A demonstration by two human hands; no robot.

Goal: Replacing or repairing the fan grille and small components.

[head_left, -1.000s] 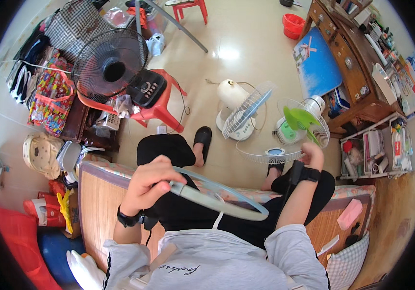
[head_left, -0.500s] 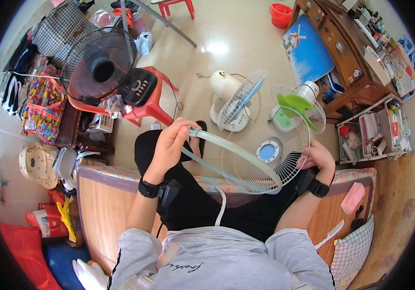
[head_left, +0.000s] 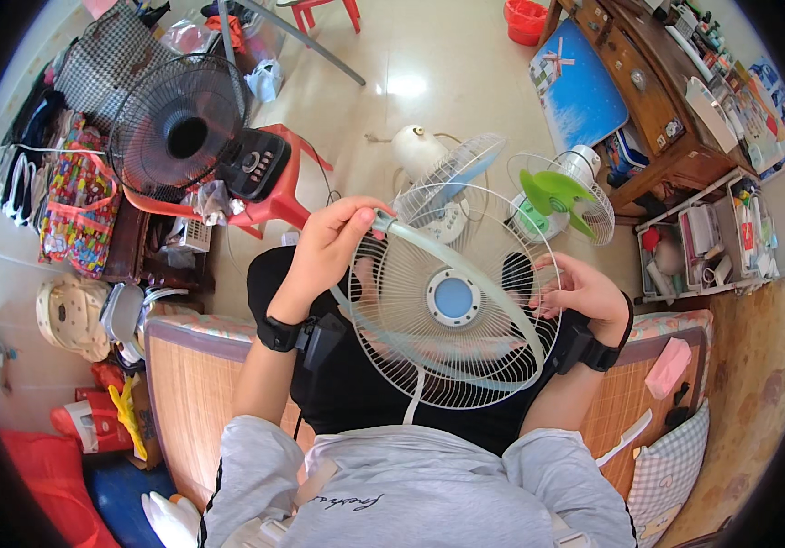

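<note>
My left hand [head_left: 330, 245] pinches the clip end of a pale green plastic hoop [head_left: 479, 272], thumb and fingers closed on it. The hoop slants across a round white wire fan grille [head_left: 454, 300] with a blue disc at its hub. My right hand [head_left: 584, 290] grips the right rim of this grille with bent fingers. Both pieces are above my lap, and the grille faces up. Beyond them on the floor stand a white fan [head_left: 418, 151] with a tilted grille and a small fan with green blades [head_left: 552, 194].
A black fan [head_left: 182, 137] stands on a red stool [head_left: 287, 196] to the left. At right are a wooden desk [head_left: 653, 100] and a white storage rack [head_left: 675, 219]. I sit on a mat-covered bed [head_left: 196, 384]; a pink packet [head_left: 668, 367] lies on it at right.
The grille has turned from edge-tilted to nearly face-up and shifted left and nearer to me. My right hand has moved a little left with it. My left hand still holds the hoop.
</note>
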